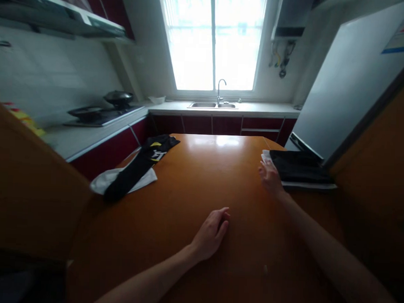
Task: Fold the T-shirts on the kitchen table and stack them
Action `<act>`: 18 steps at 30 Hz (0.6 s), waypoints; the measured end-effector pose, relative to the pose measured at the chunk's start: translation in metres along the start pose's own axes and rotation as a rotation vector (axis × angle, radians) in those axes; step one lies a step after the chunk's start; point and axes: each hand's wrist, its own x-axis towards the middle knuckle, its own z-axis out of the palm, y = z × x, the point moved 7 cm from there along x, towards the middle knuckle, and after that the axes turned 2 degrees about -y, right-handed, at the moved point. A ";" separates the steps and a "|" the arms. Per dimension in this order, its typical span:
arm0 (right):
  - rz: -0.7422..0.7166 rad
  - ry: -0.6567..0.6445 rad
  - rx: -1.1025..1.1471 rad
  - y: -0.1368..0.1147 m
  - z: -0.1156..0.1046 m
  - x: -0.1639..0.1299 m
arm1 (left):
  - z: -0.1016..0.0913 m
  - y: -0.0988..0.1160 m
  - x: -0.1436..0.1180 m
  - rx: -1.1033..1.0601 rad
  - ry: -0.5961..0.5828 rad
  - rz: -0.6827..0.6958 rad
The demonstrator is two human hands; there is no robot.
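Right hand (270, 177), fingers spread and holding nothing, touches the near-left edge of the folded dark stack (300, 170) at the worktop's (200, 187) right edge, long axis left-right; left hand (212, 234), loosely curled, empty, rests well apart mid-worktop.

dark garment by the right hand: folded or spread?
Folded. The dark garment lies as a neat, flat rectangle on a white layer at the table's right edge; the right hand touches its near corner.
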 end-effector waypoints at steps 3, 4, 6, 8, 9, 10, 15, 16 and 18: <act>-0.022 -0.139 0.100 -0.046 0.049 -0.038 | 0.000 0.004 -0.001 -0.001 0.009 0.031; -0.013 -0.174 0.107 -0.057 0.062 -0.048 | 0.000 0.005 -0.001 0.003 0.010 0.040; 0.016 -0.219 0.083 -0.074 0.079 -0.064 | -0.001 0.007 -0.001 0.021 0.014 0.054; 0.036 -0.240 0.023 -0.085 0.087 -0.074 | 0.000 0.009 -0.002 0.039 0.016 0.066; 0.032 -0.247 -0.010 -0.088 0.088 -0.077 | 0.001 0.010 -0.003 0.046 0.018 0.073; 0.022 -0.253 -0.040 -0.091 0.089 -0.080 | 0.002 0.010 -0.004 0.050 0.021 0.080; -0.043 -0.257 -0.096 -0.086 0.089 -0.085 | -0.005 0.000 0.006 0.010 0.069 0.057; -0.051 -0.252 -0.097 -0.084 0.090 -0.085 | -0.017 -0.006 0.012 0.037 0.101 0.019; -0.060 -0.241 -0.102 -0.080 0.091 -0.085 | -0.059 -0.024 0.023 0.155 0.202 -0.089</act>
